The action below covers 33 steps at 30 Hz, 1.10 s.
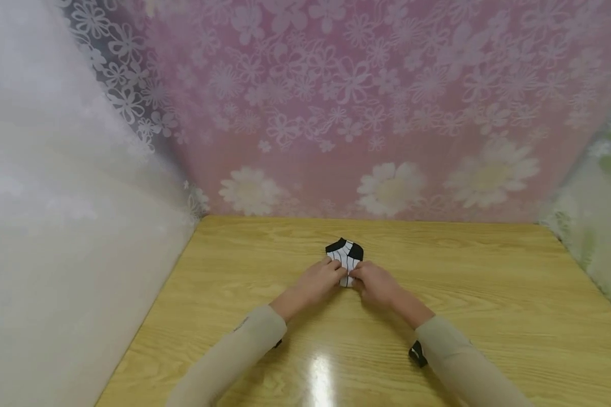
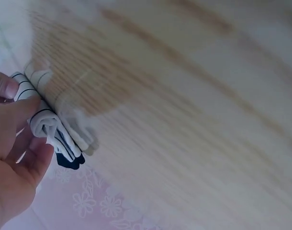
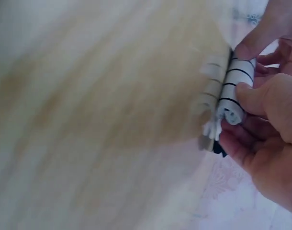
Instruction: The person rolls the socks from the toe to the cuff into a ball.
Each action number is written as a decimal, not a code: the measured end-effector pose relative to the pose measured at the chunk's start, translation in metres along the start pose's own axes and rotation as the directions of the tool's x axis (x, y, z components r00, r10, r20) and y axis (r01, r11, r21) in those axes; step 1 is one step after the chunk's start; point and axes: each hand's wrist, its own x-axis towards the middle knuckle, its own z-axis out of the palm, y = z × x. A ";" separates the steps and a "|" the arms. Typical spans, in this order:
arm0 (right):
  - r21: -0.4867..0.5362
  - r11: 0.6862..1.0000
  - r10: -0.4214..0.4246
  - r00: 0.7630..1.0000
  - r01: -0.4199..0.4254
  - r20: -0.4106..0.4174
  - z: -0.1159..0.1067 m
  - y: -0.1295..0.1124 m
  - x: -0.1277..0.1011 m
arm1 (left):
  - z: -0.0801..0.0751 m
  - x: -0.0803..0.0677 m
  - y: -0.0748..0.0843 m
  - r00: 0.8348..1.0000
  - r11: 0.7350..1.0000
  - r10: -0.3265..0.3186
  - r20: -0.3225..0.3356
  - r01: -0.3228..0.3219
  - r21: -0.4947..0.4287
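Now mid-roll: both hands pinch the striped sock (image 1: 345,255).
Left hand (image 1: 319,280) and right hand (image 1: 374,284) grip its rolled near end; next likely needs tightening the roll away from them.

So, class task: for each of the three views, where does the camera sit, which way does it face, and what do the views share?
Head: worn on the head, looking down at the wooden table; both hands and beige sleeves show, gripping the striped sock.
Left wrist: at the left hand, facing the rolled sock.
Right wrist: at the right hand, facing the sock.
All three views share the sock.
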 end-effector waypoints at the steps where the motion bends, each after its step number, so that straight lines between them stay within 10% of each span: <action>1: 0.012 1.000 0.004 1.000 -0.005 0.019 -0.001 0.001 0.001 | 0.001 0.001 0.001 1.000 1.000 -0.005 0.016 0.005 0.004; 9: -0.057 0.997 -0.052 0.999 0.052 0.002 -0.006 -0.004 -0.006 | 0.001 0.002 0.004 0.985 0.994 -0.057 0.161 0.072 -0.088; 14: -0.128 0.985 -0.115 0.993 0.113 -0.003 -0.003 -0.007 -0.014 | -0.003 0.001 0.004 0.988 0.976 -0.054 0.144 0.083 -0.203; 24: 0.284 0.959 -0.021 0.987 -0.024 0.156 -0.008 -0.001 -0.010 | -0.004 -0.005 0.010 0.996 0.997 0.051 0.070 -0.054 0.051; 29: -0.017 1.000 -0.022 0.998 0.023 0.067 -0.010 -0.010 -0.012 | -0.006 -0.001 0.005 0.991 0.998 -0.003 0.132 0.011 -0.060; 33: -0.253 0.963 -0.086 0.995 0.096 0.049 -0.008 -0.017 -0.012 | -0.007 0.001 -0.002 0.989 0.984 -0.030 0.147 0.055 -0.172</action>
